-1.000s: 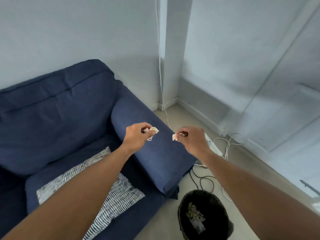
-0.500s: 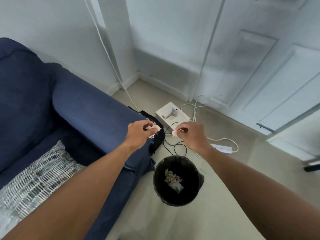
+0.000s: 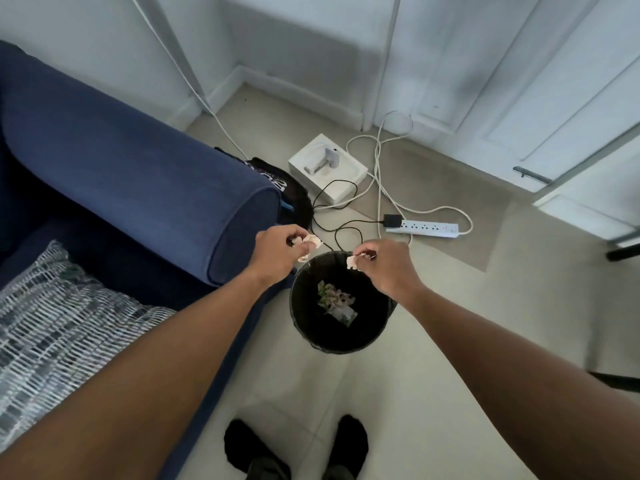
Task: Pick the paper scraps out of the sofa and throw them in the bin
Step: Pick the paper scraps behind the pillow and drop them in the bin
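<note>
Black bin (image 3: 313,337) stands on the tiled floor (image 3: 433,375), just beside the front corner of the navy sofa (image 3: 138,188); its armrest end sits to the bin's upper left, w/ a patterned cushion (image 3: 59,323) on the seat further left. Beyond the bin: a black bag (image 3: 294,192) wedged against the armrest, a white box (image 3: 329,168), a white power strip (image 3: 427,227) w/ a black adapter plugged in, and black and white cables looping across the floor between them. A black cable runs close to the bin's far rim, just behind both hands. Person's black-socked feet (image 3: 294,445) are on the near side of the bin. Left hand (image 3: 280,254) is curled, fingertips pinching a crumpled paper scrap (image 3: 308,242), held over the bin's far-left rim, right by the armrest end. Right hand (image 3: 384,265) is likewise closed in a pinch on a smaller scrap (image 3: 352,262), which hangs over the bin's open mouth near the far rim. Both scraps are in the fingers, above the bin. Inside the bin, at the bottom, lies a small heap of crumpled papers (image 3: 336,301).
</note>
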Available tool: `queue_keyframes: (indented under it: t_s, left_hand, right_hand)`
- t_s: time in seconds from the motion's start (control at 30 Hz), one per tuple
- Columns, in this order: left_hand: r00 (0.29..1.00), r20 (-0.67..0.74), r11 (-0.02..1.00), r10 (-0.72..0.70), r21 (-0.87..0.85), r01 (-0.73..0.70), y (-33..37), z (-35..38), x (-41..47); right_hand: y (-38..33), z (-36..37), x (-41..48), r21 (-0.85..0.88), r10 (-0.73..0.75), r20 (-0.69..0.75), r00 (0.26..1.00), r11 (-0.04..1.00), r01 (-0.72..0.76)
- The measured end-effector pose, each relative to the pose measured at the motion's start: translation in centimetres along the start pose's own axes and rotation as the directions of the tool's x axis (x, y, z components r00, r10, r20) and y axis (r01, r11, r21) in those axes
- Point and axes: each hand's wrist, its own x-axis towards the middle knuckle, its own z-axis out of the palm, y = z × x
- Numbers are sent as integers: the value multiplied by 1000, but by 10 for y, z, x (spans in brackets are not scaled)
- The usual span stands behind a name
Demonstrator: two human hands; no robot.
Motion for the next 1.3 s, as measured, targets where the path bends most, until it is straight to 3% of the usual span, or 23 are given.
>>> queue_keyframes:
  t_s: [0.27,0.43,0.77,1.1,1.3]
  left_hand:
    - [999,28,999,-35,2,35,-19,15,-1]
    - [999,30,999,-41,-18,41,-20,16,0]
    - [997,62,998,-51,-39,53,-15,20,1]
    - [943,318,995,-93,-4,100,-5,16,1]
    - [942,319,993,-105,-23,118,-6,14,1]
  right_hand:
    - [15,13,3,-7,76,26,997,997,-76]
    - [15,12,4,-14,153,122,981,988,-153]
    - [15,-4,5,-48,180,111,978,983,-175]
    - [11,-13,6,2,154,98,983,988,-155]
    - [9,-14,6,8,144,96,985,989,-146]
